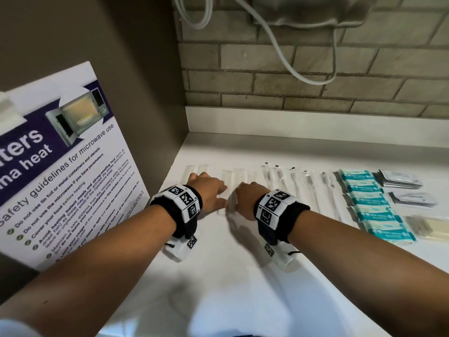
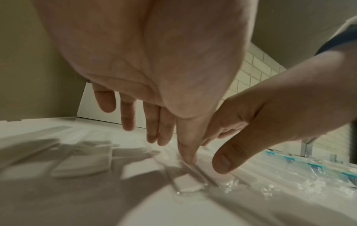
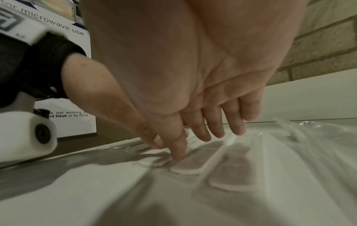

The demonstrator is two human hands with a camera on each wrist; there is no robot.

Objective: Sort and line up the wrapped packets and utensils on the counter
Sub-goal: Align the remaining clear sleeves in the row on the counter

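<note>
Several white utensils in clear wrappers (image 1: 286, 183) lie side by side in a row on the white counter (image 1: 218, 276). My left hand (image 1: 218, 193) and right hand (image 1: 243, 193) are side by side over the left part of the row, fingers straight. In the left wrist view the left thumb (image 2: 186, 152) presses on one wrapped utensil (image 2: 188, 184), with the right thumb (image 2: 224, 162) just beside it. In the right wrist view the right thumb (image 3: 178, 146) presses down on the neighbouring wrapped utensil (image 3: 190, 165). Teal packets (image 1: 371, 205) form a column at the right.
Grey sachets (image 1: 401, 181) and a beige packet (image 1: 435, 228) lie right of the teal column. A microwave safety poster (image 1: 60, 166) leans against the left wall panel. A brick wall with a hanging cable (image 1: 279, 49) closes the back.
</note>
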